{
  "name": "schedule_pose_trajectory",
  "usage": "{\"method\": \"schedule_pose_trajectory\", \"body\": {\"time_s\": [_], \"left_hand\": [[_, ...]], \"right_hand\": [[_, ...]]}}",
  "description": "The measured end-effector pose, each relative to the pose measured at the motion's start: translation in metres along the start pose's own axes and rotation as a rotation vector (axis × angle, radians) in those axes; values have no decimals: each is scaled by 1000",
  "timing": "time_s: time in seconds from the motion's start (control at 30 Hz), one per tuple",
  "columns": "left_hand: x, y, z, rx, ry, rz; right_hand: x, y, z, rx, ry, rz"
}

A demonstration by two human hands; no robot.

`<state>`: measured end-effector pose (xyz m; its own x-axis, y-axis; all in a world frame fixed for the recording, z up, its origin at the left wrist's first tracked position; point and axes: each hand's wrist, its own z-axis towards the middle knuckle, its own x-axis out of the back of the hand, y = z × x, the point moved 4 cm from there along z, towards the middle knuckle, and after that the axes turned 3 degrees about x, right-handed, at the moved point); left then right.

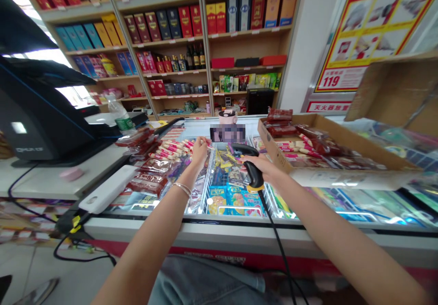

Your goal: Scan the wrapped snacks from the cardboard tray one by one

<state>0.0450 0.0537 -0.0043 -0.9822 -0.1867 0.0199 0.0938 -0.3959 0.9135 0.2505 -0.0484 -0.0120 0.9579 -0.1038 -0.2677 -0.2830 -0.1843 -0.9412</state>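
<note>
A black barcode scanner (pixel 253 176) with a yellow base is gripped in my right hand (pixel 265 167), its head tilted over the freezer's glass top and its cord hanging down toward me. My left hand (pixel 200 149), with a thin bracelet on the wrist, is closed at the right end of a pile of sausages in red-and-cream wrappers (pixel 171 149). One such sausage seems to be between its fingers, though they partly hide it. Brown-red plastic snack packs (pixel 148 182) lie nearer to me, left of my forearm.
An open cardboard box (pixel 342 175) of similar packs stands at the right. Beyond my hands is a pink cup (pixel 227 118). On the left are a white power strip (pixel 107 190), a water bottle (pixel 123 121) and a checkout terminal (pixel 51 118). Stocked shelves (pixel 164 42) line the back.
</note>
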Motion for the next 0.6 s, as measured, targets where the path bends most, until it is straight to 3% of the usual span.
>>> {"method": "schedule_pose_trajectory", "body": {"time_s": [0.13, 0.6], "left_hand": [[1, 1, 0, 42, 17, -30], [-1, 17, -6, -82, -13, -20]], "right_hand": [[3, 2, 2, -6, -15, -30], [-1, 1, -2, 24, -70, -87]]}}
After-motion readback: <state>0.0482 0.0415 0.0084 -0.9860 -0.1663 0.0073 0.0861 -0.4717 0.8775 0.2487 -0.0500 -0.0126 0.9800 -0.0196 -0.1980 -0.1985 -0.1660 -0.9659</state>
